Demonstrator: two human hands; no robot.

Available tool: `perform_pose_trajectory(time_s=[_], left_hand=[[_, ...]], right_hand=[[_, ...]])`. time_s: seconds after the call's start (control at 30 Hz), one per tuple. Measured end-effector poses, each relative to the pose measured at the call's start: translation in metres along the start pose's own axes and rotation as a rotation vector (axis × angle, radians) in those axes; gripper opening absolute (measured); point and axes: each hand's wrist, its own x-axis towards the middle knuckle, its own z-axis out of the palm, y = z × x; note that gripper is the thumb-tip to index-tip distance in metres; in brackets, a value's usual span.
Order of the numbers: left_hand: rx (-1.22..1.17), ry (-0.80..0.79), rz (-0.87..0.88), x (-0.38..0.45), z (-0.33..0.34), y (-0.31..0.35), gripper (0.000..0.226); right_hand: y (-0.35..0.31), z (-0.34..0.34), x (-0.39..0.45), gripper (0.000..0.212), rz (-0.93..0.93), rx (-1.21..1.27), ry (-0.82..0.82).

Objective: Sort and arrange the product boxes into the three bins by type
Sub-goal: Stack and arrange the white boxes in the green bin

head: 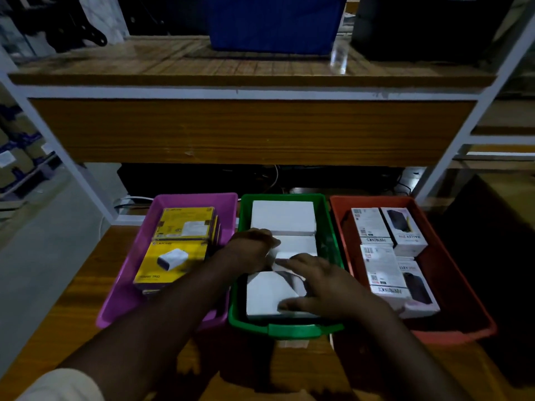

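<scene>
**Q:** White box (275,293) tricky?

**Me:** Nah, probably light, stiff, a bit slick. It's in the green bin (292,331). Right hand (324,287) flat on it, left hand (254,250) curled on its far edge. I'd pinch the sides.

A dim stockroom: white metal shelving (451,157) stands behind the tabletop (72,308), stacked cartons (17,157) beyond its left edge.

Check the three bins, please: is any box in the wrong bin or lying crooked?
Nothing stands out. The pink bin holds only yellow boxes, the green bin plain white boxes, the red bin printed white boxes. Both hands cover the green bin's middle.
</scene>
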Motion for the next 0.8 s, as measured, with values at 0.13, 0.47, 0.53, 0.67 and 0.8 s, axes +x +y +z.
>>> perform_pose_trajectory(time_s=[0.13, 0.47, 0.53, 0.67, 0.8], left_hand=[[0.006, 0.001, 0.011, -0.001, 0.004, -0.003, 0.071], [0.035, -0.011, 0.012, -0.004, -0.005, 0.005, 0.071], [0.049, 0.000, 0.028, -0.004, -0.005, 0.005, 0.069], [0.020, 0.018, 0.031, -0.006, -0.003, 0.004, 0.068], [-0.111, 0.044, -0.025, -0.008, -0.004, 0.005, 0.060]], right_hand=[[-0.008, 0.004, -0.002, 0.068, -0.013, 0.000, 0.081], [-0.014, 0.017, -0.006, 0.088, 0.065, -0.036, -0.028], [-0.013, 0.019, -0.007, 0.091, 0.094, -0.070, -0.002], [-0.011, 0.022, -0.006, 0.092, 0.124, -0.098, 0.021], [-0.018, 0.017, -0.009, 0.083, 0.146, -0.061, 0.029]])
